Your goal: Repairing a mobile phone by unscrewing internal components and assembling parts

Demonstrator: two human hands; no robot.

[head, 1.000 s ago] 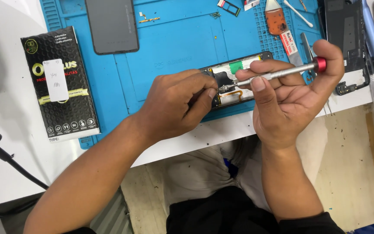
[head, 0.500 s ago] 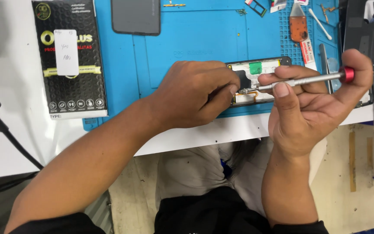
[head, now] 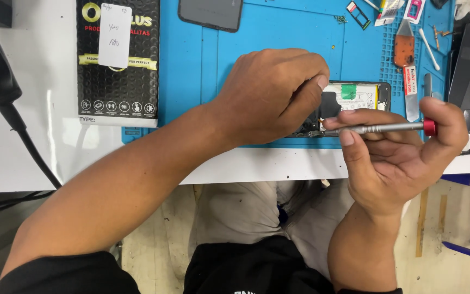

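Packages and labels on the desk

A flat black rectangular package (head: 118,62) with yellow and white print lies at upper left, half on the blue mat (head: 278,41), with a white paper slip (head: 115,35) stuck near its top. A dark grey glass panel (head: 211,13) lies at the mat's top edge. Inside the opened phone (head: 357,97) sits a white label with a green patch (head: 348,91). A narrow red-and-white label strip (head: 410,81) lies just right of it.

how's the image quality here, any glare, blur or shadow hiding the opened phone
Head view: even bright light, sharp focus, no motion blur; mild sheen on the screwdriver shaft; the left hand covers and shades much of the opened phone; the right hand is crisp; slight wide-angle bend at the edges.
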